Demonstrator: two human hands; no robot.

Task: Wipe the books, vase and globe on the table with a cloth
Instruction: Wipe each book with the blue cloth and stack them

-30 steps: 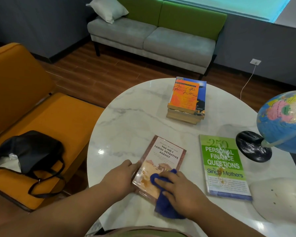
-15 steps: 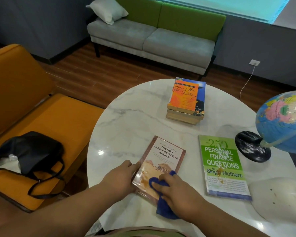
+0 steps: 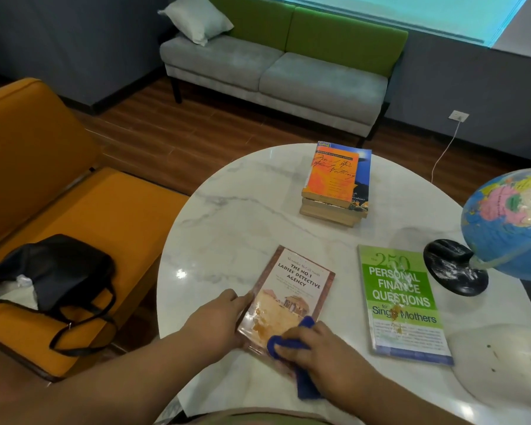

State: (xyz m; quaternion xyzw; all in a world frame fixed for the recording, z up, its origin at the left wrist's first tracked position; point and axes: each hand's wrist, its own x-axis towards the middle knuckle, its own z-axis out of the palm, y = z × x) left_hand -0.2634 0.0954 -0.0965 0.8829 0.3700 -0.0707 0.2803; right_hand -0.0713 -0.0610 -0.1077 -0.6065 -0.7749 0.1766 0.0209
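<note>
A blue cloth [image 3: 307, 389], green book [image 3: 399, 299], orange-topped stack [image 3: 334, 179], blue globe [image 3: 509, 228] and white, grey-veined counter [image 3: 233, 228] are seen.

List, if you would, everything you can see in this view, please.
table: 1, white marble, centre
detective novel: 1, brown-bordered, table's near edge
finance book: 1, green, right of novel
book stack: 1, orange on top, table's far side
globe: 1, blue, black base, table's right
vase: 1, white, near right
cloth: 1, blue, on novel's near corner
seat: 1, orange, left
handbag: 1, black, on the seat
sofa: 1, grey and green, far wall
cushion: 1, white, sofa's left end
wall socket: 1, white, right wall
left hand: 1, holds novel's left edge
right hand: 1, grips cloth
</note>
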